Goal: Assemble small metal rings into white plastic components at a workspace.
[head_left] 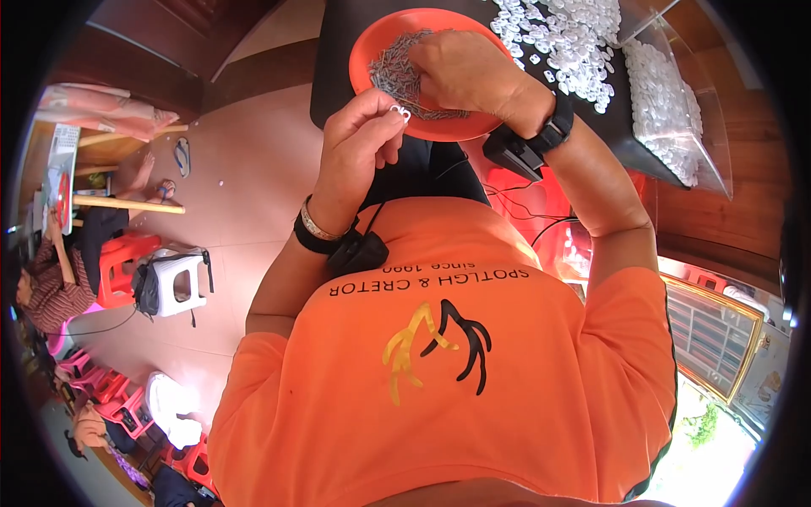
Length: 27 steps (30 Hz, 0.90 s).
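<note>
Pinched between the thumb and forefinger of my left hand (367, 131) is a small white plastic clip (400, 111), held over the near left rim of an orange-red bowl (460, 128). Thin grey nails (397, 72) lie heaped in that bowl. My right hand (473, 76) reaches into it from the right, fingers bent down and closed among the nails. Its fingertips are hidden, so whatever they grip does not show. To the right of the bowl, a loose pile of white clips (566, 42) spreads over a dark tabletop (342, 51).
A clear box (667, 110) full of white pieces stands at the table's right edge. Black devices (515, 152) are strapped at both wrists, with cables near my lap. Another person (55, 291) sits at the far left, near a white stool (177, 283) and red stools (122, 262).
</note>
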Each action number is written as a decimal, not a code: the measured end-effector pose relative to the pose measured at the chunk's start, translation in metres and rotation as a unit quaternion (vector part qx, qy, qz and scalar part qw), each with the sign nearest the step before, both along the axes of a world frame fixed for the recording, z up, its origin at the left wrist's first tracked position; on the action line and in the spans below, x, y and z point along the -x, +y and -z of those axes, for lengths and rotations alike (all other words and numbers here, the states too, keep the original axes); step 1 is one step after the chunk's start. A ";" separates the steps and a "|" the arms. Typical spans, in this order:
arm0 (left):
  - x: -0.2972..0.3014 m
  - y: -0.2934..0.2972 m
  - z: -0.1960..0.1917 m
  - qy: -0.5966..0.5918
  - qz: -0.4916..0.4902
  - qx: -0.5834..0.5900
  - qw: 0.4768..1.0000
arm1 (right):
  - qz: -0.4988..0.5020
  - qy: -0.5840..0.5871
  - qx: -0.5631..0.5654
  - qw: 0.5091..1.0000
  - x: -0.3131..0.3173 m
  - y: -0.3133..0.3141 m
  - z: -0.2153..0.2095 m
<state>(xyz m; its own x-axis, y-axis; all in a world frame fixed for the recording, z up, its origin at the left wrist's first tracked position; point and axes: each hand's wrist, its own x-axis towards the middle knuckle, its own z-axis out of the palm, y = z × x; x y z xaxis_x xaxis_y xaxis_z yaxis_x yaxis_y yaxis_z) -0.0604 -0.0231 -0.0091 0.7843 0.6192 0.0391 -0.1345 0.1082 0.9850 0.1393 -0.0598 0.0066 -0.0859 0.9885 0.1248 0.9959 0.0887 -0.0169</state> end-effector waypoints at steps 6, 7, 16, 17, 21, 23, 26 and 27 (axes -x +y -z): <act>-0.005 0.002 -0.004 -0.010 0.001 -0.009 1.000 | 0.082 0.248 -0.022 0.965 -0.013 -0.023 -0.019; -0.008 0.002 -0.005 -0.011 0.008 -0.012 1.000 | 0.078 0.368 -0.032 0.926 -0.017 -0.027 -0.012; -0.021 -0.003 -0.009 -0.003 0.006 -0.061 0.998 | 0.033 0.673 0.015 0.738 -0.002 -0.054 -0.018; -0.021 -0.004 -0.009 -0.001 0.007 -0.062 0.998 | 0.033 0.682 0.020 0.731 -0.001 -0.055 -0.019; -0.023 -0.005 -0.007 0.002 0.009 -0.085 0.996 | 0.031 0.675 0.014 0.737 0.006 -0.054 -0.019; -0.024 -0.005 -0.007 0.003 0.010 -0.090 0.996 | 0.014 0.679 0.013 0.734 0.008 -0.052 -0.013; -0.025 -0.005 -0.007 0.001 0.015 -0.094 0.995 | -0.003 0.676 0.012 0.736 0.011 -0.052 -0.012; -0.025 -0.005 -0.007 0.000 0.017 -0.098 0.995 | -0.005 0.670 0.013 0.742 0.012 -0.052 -0.013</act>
<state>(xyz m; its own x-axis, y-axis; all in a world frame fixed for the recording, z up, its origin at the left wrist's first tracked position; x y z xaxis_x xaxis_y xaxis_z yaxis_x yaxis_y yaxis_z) -0.0357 -0.0281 -0.0022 0.8051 0.5721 0.1566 -0.1343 -0.0813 0.9876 0.1274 -0.1121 0.0197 0.0918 0.9921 0.0860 0.0828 0.0784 -0.9935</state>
